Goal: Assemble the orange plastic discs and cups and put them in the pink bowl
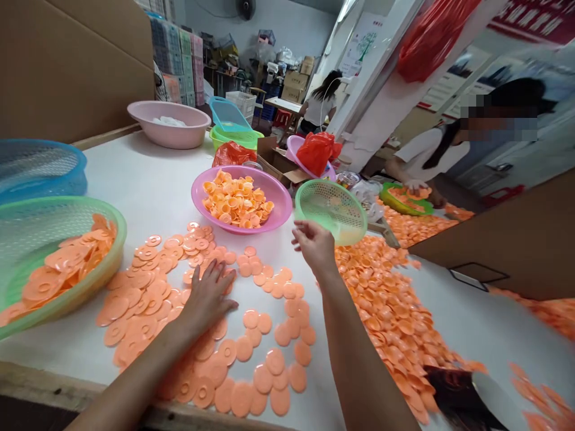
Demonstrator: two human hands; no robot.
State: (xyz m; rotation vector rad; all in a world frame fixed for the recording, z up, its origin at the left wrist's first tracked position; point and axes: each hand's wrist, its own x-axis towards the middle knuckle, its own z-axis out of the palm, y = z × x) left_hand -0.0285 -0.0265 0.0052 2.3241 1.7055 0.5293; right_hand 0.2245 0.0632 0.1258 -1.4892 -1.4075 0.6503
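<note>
My left hand [209, 296] lies with fingers spread on the flat round orange plastic discs [146, 287], touching several of them. These discs, some with a raised ring, cover the white table in a wide patch. Above the table, my right hand [313, 242] is raised with its fingers curled together; whatever they hold, if anything, is hidden. Just beyond it stands a pale green mesh basket [330, 203]. A pink bowl [197, 200] heaped with small orange cup-shaped pieces [236, 197] sits behind the discs. To the right of my right arm spreads a large pile of orange cup-shaped pieces [390, 305].
At left, a green basket [117, 239] holds more discs, with a blue basket [78, 170] behind it. A pale pink basin [168, 134] stands farther back. Cardboard [507, 233] rises at right. A co-worker [435, 149] handles orange pieces over a green bowl [404, 206].
</note>
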